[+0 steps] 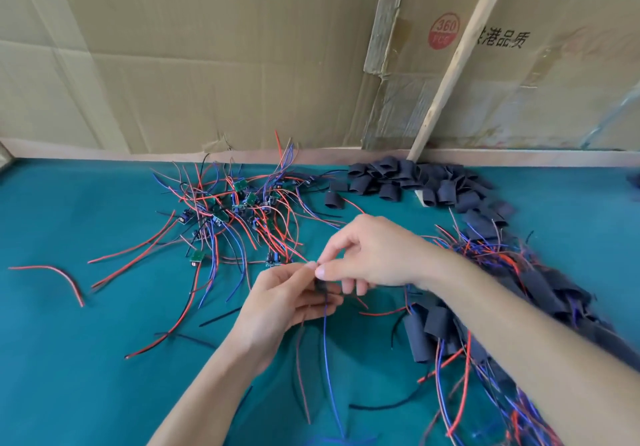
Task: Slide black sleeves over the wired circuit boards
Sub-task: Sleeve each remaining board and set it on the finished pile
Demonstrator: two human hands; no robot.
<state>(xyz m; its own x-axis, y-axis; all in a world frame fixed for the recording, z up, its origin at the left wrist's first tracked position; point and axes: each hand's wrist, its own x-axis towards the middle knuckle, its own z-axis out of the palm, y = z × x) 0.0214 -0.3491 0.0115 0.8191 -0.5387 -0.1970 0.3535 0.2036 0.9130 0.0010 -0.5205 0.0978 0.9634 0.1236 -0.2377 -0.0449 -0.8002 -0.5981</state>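
Note:
My left hand (287, 302) holds a black sleeve (320, 287) in its curled fingers over the middle of the teal table; blue, red and black wires (327, 348) hang down from it. My right hand (367, 255) pinches at the sleeve's top end with thumb and forefinger, touching the left fingertips. The board inside cannot be seen. A tangle of bare green circuit boards with red, blue and black wires (235, 210) lies behind the hands. Empty black sleeves (408, 179) are heaped at the back right. Sleeved boards with wires (519, 289) pile up under my right forearm.
The teal table top (69, 359) ends at a wooden rail (329, 156) with cardboard walls behind. A wooden stick (453, 61) leans against the wall at the back right. A loose red wire (59, 277) lies at the left.

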